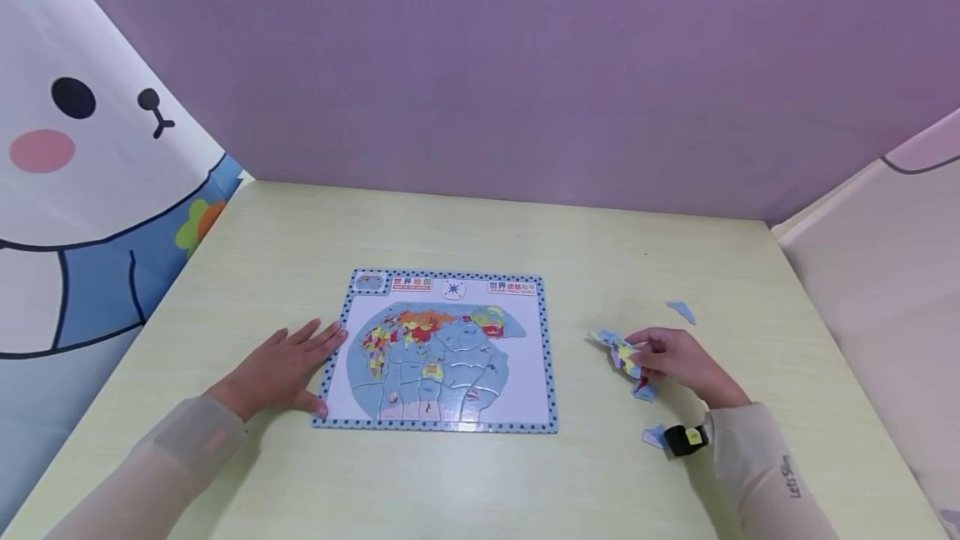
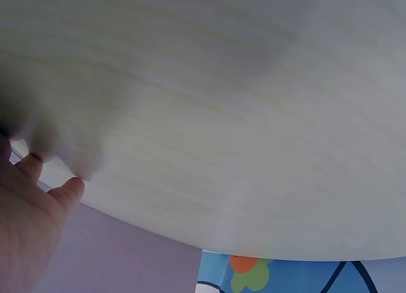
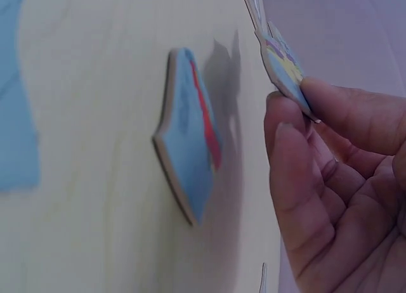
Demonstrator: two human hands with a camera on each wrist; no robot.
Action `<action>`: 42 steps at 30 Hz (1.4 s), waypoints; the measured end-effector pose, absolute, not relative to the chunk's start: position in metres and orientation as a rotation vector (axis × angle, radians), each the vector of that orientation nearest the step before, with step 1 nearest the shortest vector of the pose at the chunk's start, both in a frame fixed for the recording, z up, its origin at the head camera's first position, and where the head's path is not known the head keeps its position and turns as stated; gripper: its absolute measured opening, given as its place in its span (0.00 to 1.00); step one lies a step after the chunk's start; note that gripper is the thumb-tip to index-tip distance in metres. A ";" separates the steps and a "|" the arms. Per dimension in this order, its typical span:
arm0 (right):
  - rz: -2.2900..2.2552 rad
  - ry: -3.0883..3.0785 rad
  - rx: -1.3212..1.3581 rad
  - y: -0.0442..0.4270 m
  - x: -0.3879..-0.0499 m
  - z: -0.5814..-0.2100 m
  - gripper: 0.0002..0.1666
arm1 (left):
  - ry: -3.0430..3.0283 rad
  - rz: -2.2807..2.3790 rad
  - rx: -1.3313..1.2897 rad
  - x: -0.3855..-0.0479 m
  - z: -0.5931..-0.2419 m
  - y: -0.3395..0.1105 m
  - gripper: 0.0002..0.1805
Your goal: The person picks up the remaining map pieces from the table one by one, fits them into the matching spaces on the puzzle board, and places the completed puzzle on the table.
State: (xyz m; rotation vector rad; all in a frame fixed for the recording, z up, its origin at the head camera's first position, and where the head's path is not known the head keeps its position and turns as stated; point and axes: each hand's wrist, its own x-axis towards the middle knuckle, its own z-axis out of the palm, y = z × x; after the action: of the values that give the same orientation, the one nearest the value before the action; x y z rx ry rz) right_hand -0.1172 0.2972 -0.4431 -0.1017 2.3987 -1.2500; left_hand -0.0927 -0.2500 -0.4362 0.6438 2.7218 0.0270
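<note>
A world map jigsaw puzzle (image 1: 532, 373) with a blue dotted border lies flat on the table. Many pieces sit in its oval, while white backing shows on the oval's right side. Fingers spread, my left hand (image 1: 281, 369) rests at the board's left edge; the left wrist view catches only part of this hand (image 2: 38, 191). To the right of the board, my right hand (image 1: 686, 361) pinches a blue and yellow puzzle piece (image 3: 287, 68) between thumb and fingers. A blue puzzle piece with a red strip (image 3: 190, 134) lies on the table near that hand.
Another loose blue piece (image 1: 682, 312) lies beyond my right hand, and one (image 1: 654, 437) is beside the black wrist device (image 1: 686, 440). A purple panel (image 1: 480, 73) stands behind the table (image 1: 450, 232), with a cartoon-printed cloth (image 1: 97, 190) at left.
</note>
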 end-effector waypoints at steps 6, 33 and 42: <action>-1.332 2.358 -0.128 0.290 -0.118 -0.446 0.20 | 2.732 0.020 0.660 -0.092 -0.438 -0.250 0.60; -1.322 2.394 -0.142 0.234 -0.120 -0.439 0.17 | 2.751 -0.048 0.711 -0.092 -0.435 -0.254 0.61; -1.330 2.357 -0.120 0.223 -0.122 -0.441 0.16 | 2.739 -0.017 0.707 -0.093 -0.436 -0.252 0.60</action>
State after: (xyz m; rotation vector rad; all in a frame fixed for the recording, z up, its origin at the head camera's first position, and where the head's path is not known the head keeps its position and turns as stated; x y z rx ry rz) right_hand -0.1222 0.2230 -0.4410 -0.1200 2.3573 -1.3297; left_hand -0.0929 -0.2523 -0.4357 0.7074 2.7389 -0.0175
